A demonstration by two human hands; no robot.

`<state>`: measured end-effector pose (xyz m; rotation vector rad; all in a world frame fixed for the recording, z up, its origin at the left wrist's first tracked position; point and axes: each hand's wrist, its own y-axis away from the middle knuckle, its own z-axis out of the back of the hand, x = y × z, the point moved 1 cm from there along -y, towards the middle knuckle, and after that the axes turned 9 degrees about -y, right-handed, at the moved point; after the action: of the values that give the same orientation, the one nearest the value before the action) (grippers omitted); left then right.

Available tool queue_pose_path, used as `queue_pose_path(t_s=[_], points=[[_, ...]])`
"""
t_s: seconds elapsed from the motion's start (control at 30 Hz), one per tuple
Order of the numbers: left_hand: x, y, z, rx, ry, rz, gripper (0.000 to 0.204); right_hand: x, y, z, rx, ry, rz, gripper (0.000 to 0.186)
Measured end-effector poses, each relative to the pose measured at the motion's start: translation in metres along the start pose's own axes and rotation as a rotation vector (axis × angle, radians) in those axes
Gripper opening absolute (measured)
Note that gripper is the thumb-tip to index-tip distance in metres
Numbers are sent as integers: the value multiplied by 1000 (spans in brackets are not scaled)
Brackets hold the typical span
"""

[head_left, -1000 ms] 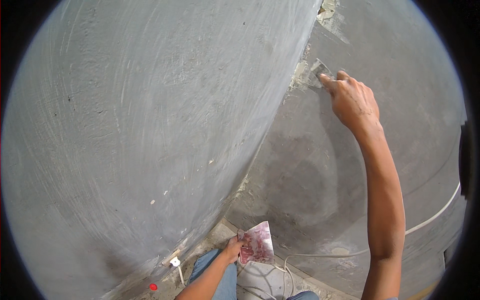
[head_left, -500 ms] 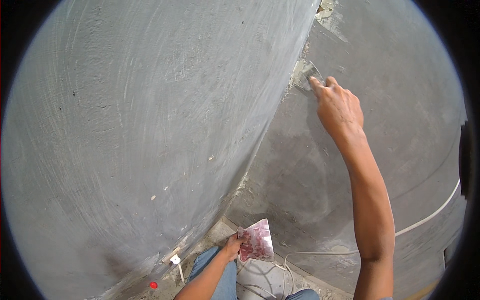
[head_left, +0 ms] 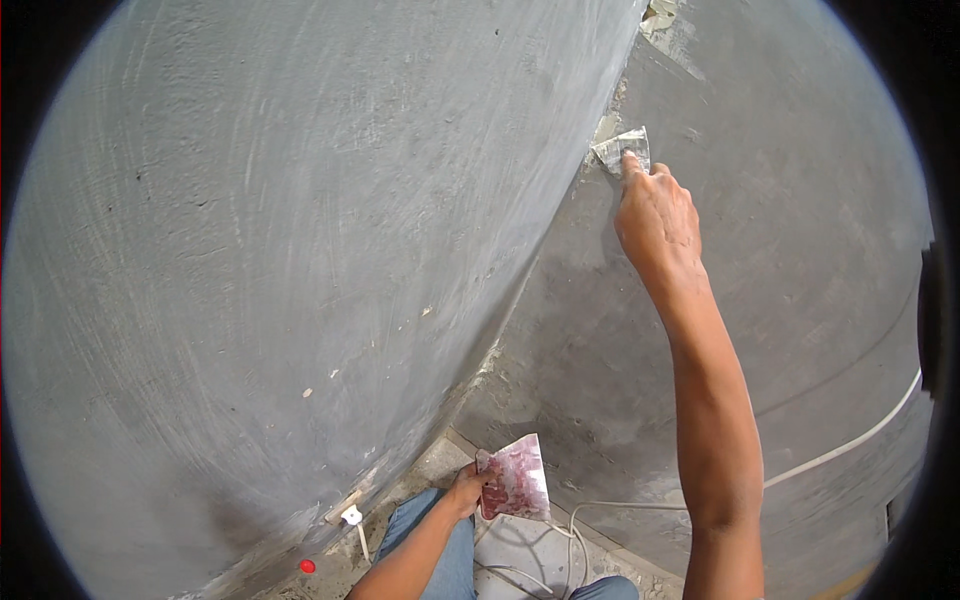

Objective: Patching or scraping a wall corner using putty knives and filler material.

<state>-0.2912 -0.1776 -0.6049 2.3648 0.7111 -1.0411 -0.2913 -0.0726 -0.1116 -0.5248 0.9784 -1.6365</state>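
My right hand (head_left: 660, 215) grips a small putty knife (head_left: 624, 150), its forefinger stretched along the tool. The blade lies against the right-hand wall (head_left: 640, 330) at the corner joint, next to a patch of pale filler (head_left: 606, 127). Lower down, my left hand (head_left: 466, 490) is closed on the grip of a wide scraper (head_left: 516, 480), whose broad face is smeared reddish and white. That scraper hangs in front of my knees, apart from the wall.
A scratched grey wall (head_left: 250, 250) fills the left side. More pale filler (head_left: 665, 18) sits high in the corner. A white cable (head_left: 850, 440) runs along the right wall down to the floor. Near the left wall's foot are a white plug (head_left: 351, 516) and a red round object (head_left: 307, 566).
The putty knife has turned, its blade edge now facing the upper left beside the filler. My right hand and forearm have shifted left. The left hand with the scraper has hardly moved.
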Motion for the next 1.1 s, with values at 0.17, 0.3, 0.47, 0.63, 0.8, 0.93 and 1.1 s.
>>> queue_pose_path(t_s=[0.17, 0.3, 0.47, 0.63, 0.8, 0.93, 1.1], points=[[-7, 7, -6, -3, 17, 0, 19, 8, 36, -25, 146, -101, -149, 38], [-4, 6, 2, 1, 20, -6, 21, 14, 41, -21, 37, -196, -163, 40], [-2, 4, -5, 3, 4, -3, 20, 10, 6, -24, -85, -212, -129, 41], [-8, 8, -3, -26, -17, 5, 20, 15, 33, -51, -58, -189, -171, 43], [-1, 2, 2, -8, 1, -36, 21, 18, 34, -38, -92, -299, -211, 44], [0, 2, -3, 4, -26, 38, 20, 13, 18, -48, -176, -312, -210, 46], [-9, 10, -8, -23, -3, 19, 17, 24, 51, -65, -56, -278, -259, 47]])
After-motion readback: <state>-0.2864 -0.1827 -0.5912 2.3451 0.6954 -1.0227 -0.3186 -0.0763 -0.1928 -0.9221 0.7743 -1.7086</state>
